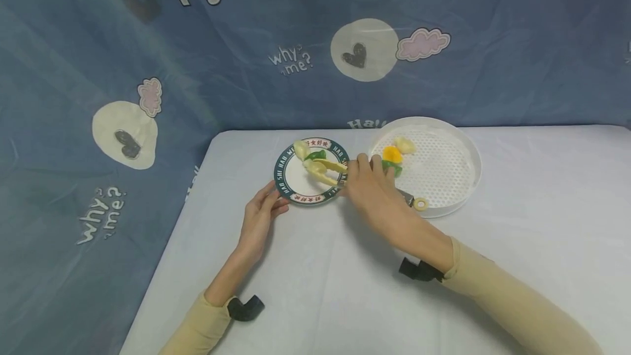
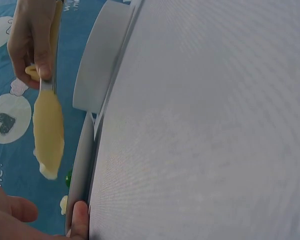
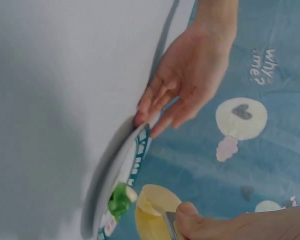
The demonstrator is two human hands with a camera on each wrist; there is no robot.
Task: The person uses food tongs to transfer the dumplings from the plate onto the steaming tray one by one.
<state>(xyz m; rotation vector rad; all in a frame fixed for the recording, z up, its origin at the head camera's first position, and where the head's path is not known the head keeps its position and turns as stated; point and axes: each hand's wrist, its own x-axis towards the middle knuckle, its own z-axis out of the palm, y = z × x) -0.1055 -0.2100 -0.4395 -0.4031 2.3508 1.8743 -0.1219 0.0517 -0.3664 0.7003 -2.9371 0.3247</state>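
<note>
Pinching yellow-tipped tongs [image 2: 49, 127] with the right hand [image 1: 377, 196] over the green-rimmed plate [image 1: 298, 184], gripping its edge with the left hand [image 1: 258, 215]; could lose the tongs' pale piece [image 2: 49, 174] sideways by squeezing off-centre.

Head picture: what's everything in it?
Printed fabric: 1, blue, background
Flat tabletop: 1, white, foreground
Round lettered plate: 1, white and green, tabletop
Round textured tray: 1, white, right of plate
Flat-tipped tongs: 1, pale yellow tips, over plate
Small lumps: at least 2, pale yellow, plate and tray
Small glossy pieces: 2, green, plate and tray
Rounded piece: 1, orange-yellow, tray
Curved wrist pieces: 2, black, cuffs
Long sleeves: 2, beige, forearms
Left hand: 1, touching plate
Right hand: 1, holding tongs
</note>
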